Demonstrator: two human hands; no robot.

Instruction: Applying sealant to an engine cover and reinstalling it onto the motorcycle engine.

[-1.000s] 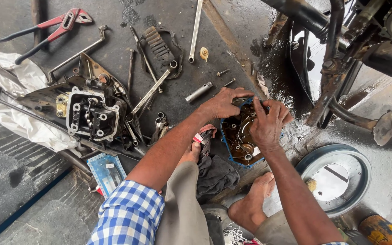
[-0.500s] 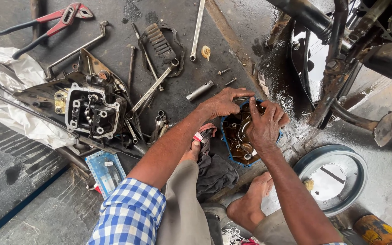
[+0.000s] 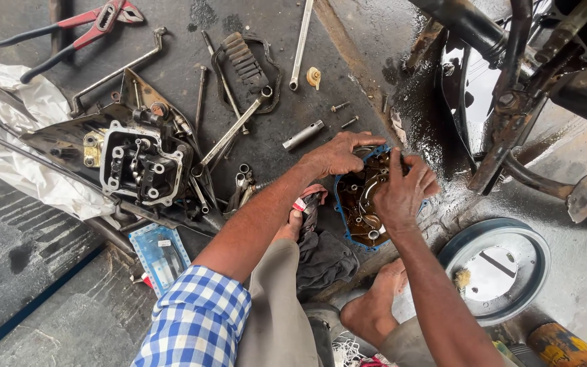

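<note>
Both hands are on an oily engine cover (image 3: 361, 204) with a blue gasket along its edge, which lies on the wet floor between the person's bare feet. The left hand (image 3: 338, 155) grips the cover's upper left rim, fingers curled over the edge; the right hand (image 3: 402, 190) lies over its right side, fingers bent down onto it. The two hands are close together but not touching. A dark rag (image 3: 324, 258) lies just beside the cover. To the left sit a cylinder head (image 3: 140, 163), loose spanners (image 3: 229, 132) and red pliers (image 3: 69, 30). A round pan (image 3: 535, 261) is at right.
</note>
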